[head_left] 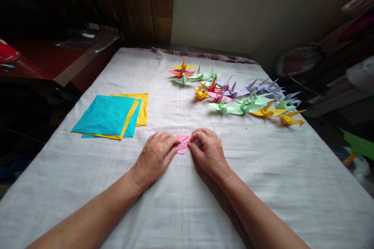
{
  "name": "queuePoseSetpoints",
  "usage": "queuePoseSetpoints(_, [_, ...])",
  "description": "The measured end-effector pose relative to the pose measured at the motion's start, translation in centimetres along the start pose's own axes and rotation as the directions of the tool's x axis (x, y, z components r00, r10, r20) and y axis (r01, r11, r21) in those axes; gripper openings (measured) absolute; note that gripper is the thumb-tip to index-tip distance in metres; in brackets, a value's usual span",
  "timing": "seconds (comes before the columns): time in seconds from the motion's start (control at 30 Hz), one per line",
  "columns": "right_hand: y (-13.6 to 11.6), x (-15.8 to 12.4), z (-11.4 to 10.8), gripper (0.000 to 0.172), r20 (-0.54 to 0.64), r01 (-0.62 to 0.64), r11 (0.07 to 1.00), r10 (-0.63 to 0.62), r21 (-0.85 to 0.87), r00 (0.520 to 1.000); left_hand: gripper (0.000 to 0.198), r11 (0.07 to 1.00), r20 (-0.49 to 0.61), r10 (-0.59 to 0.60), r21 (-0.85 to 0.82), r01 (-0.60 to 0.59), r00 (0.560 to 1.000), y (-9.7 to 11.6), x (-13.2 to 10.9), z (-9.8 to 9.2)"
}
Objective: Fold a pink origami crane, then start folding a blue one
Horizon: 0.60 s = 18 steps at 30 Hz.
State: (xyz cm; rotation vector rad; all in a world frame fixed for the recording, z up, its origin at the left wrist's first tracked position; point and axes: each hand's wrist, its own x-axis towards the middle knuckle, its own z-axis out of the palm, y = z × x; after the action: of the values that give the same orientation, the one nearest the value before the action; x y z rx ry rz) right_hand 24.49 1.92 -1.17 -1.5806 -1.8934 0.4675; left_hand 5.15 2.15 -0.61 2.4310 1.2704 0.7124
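A small piece of folded pink origami paper (183,144) lies at the middle of the white cloth, with crease lines across it. My left hand (160,151) pinches its left edge between thumb and fingers. On the opposite edge, my right hand (208,148) grips the paper with thumb and bent forefinger. Both hands rest low on the cloth, and their fingers hide the paper's two ends. Left of my hands sits a loose stack of blue and yellow paper squares (108,114).
Several folded paper cranes (247,101) in green, purple, red and yellow spread over the table's back right. The white cloth (175,210) covers the table. A reddish wooden surface (37,60) with a clear plastic sleeve (93,38) stands at the left. A wall (222,11) closes off the back.
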Motion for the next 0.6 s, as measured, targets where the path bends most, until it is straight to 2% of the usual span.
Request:
queuePoseSetpoints(0.2, [0.6, -0.2, -0.1, 0.01, -0.029, 0.028, 0.999, -0.029, -0.045, 0.999, 0.01, 1.0, -0.017, 0.025, 0.019, -0.025, 1.0, 0.0, 0.0, -0.1])
queuePoseSetpoints(0.37, [0.7, -0.4, 0.3, 0.011, -0.056, 0.117, 0.991, -0.12, -0.066, 0.991, 0.012, 0.997, -0.024, 0.039, 0.074, -0.037, 0.999, 0.1, -0.1, -0.1])
queuePoseSetpoints(0.6, [1.3, -0.2, -0.6, 0.017, 0.038, 0.278, 0.96, -0.277, -0.026, 0.96, 0.011, 0.973, -0.023, 0.144, 0.185, -0.137, 0.989, 0.0, -0.2, -0.3])
